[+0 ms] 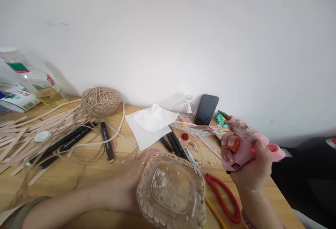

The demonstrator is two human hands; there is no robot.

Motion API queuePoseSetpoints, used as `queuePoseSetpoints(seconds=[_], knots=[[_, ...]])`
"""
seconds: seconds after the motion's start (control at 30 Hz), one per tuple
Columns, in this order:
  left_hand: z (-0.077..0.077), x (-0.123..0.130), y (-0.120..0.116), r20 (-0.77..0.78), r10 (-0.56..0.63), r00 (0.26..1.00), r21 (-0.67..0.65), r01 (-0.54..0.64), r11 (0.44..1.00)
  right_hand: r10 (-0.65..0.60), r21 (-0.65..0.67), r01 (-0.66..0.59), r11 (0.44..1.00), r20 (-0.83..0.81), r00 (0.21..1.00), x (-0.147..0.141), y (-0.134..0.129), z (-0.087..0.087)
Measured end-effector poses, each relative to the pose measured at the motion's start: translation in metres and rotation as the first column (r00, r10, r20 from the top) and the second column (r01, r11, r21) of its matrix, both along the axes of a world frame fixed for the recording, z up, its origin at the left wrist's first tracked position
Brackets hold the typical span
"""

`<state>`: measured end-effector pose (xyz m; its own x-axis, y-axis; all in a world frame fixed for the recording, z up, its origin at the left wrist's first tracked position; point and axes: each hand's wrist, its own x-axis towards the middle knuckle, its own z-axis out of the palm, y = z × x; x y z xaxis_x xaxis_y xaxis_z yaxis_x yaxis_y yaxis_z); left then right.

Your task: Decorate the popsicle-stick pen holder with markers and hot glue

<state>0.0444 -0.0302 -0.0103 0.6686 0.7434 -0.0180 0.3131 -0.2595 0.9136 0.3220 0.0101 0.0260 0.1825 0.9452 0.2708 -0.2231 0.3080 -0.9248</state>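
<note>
My left hand (131, 183) is wrapped round the side of a clear plastic bottle (172, 187), whose base faces me. Pale wooden pieces ring the bottle's outside. Most of my left fingers are hidden behind it. On the right, my right hand (252, 162) grips a pink glue gun (243, 134) by its handle, fingers at the orange trigger. A red light glows on the gun, and its dark-stained nozzle points up and left, away from the bottle. Red-handled scissors (223, 197) lie on the table between the two hands.
Wooden sticks (15, 141) and black markers (106, 141) cover the left, near a twine ball (101, 101) and a bottle of yellow liquid (39, 82). A white tissue (152, 122) lies in the middle. A phone (207, 110) leans on the wall by wood shavings (193, 145).
</note>
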Motion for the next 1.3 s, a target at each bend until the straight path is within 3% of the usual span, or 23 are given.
queuePoseSetpoints(seconds=[0.4, 0.53, 0.8, 1.13, 1.3], knots=[[0.004, -0.008, -0.004, 0.048, 0.064, 0.997, 0.001, -0.064, 0.998, 0.008, -0.059, -0.008, 0.998, 0.011, 1.000, -0.002, 0.002, -0.005], [0.009, -0.005, -0.002, 0.063, 0.000, 0.998, -0.034, 0.002, 0.999, 0.002, -0.099, -0.004, 0.995, -0.014, 1.000, -0.004, 0.004, -0.007], [-0.005, -0.003, 0.001, 0.057, -0.041, 0.998, 0.018, 0.040, 0.999, -0.026, -0.100, 0.027, 0.995, 0.009, 1.000, -0.005, 0.006, -0.009], [0.008, -0.004, -0.007, 0.082, -0.038, 0.996, 0.005, 0.038, 0.999, -0.013, -0.096, 0.014, 0.995, 0.009, 1.000, -0.005, 0.006, -0.010], [0.007, -0.008, -0.010, 0.137, -0.062, 0.989, 0.144, 0.042, 0.989, -0.047, -0.095, 0.047, 0.994, 0.005, 0.999, -0.007, 0.006, -0.009]])
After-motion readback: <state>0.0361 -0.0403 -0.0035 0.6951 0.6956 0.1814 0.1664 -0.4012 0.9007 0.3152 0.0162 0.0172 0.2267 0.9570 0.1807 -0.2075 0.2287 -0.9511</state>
